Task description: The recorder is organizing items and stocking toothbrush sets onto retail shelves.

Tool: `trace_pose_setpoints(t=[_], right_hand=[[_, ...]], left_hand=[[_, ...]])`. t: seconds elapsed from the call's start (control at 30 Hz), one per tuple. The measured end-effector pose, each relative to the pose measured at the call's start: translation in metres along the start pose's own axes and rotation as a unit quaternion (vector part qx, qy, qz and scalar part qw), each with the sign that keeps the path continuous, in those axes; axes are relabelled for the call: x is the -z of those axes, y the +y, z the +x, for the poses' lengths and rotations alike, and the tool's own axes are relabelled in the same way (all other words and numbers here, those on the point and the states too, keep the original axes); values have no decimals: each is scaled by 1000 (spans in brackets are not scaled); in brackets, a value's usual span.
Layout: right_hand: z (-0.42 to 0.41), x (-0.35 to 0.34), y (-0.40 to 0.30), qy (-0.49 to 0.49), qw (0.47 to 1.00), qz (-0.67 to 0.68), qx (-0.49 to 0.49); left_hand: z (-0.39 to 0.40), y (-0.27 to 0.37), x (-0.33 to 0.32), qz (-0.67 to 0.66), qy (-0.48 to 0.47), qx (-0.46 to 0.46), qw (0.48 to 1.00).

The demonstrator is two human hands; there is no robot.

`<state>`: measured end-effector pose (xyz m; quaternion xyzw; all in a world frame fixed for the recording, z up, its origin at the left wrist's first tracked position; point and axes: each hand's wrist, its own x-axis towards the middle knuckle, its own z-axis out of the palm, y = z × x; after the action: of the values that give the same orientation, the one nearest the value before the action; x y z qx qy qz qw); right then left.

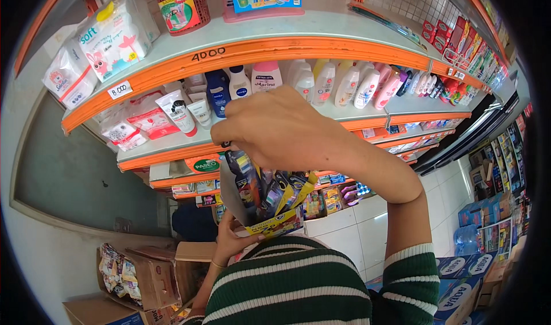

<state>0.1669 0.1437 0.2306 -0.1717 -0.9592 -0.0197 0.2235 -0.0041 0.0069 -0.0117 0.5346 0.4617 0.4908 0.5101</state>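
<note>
My left hand point(230, 236) grips the lower corner of an open yellow cardboard display box point(275, 222) held against my body. Inside it stand several small plastic packets point(280, 193) with black and yellow parts; their contents are hard to make out. My right hand point(267, 122) is above the box, its fingers pinched on the dark top of one packet point(243, 170) at the box's left side. The fingertips are partly turned away from view. Behind that packet the box's pale raised flap point(230, 187) shows.
In front runs a shelf unit with orange edges point(275, 51), bearing lotion bottles point(325, 84), tubes point(178, 112) and sanitary pad packs point(114, 38). A pink-red basket point(189, 6) stands on the upper shelf. Opened cartons point(146, 277) lie at lower left, blue water cartons point(458, 286) at lower right.
</note>
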Motion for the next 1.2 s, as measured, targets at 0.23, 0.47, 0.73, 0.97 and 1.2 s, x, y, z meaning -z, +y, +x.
trace_pose_setpoints(t=[0.23,0.47,0.73,0.97,1.2], right_hand=[[16,-43,-2,-141,988,69,-14],[11,-76,11,-146,976,136,-93],[2,-88,18,-182,967,132,-123],[-8,-74,17,-109,979,164,-61],[-19,-38,4,-116,986,63,-102]], left_hand=[[3,-30,8,-47,-49,53,996],[6,-48,10,-189,-63,94,975],[7,-44,7,-224,-72,114,965],[7,-29,9,-164,-82,185,965],[4,-42,3,-196,-81,117,970]])
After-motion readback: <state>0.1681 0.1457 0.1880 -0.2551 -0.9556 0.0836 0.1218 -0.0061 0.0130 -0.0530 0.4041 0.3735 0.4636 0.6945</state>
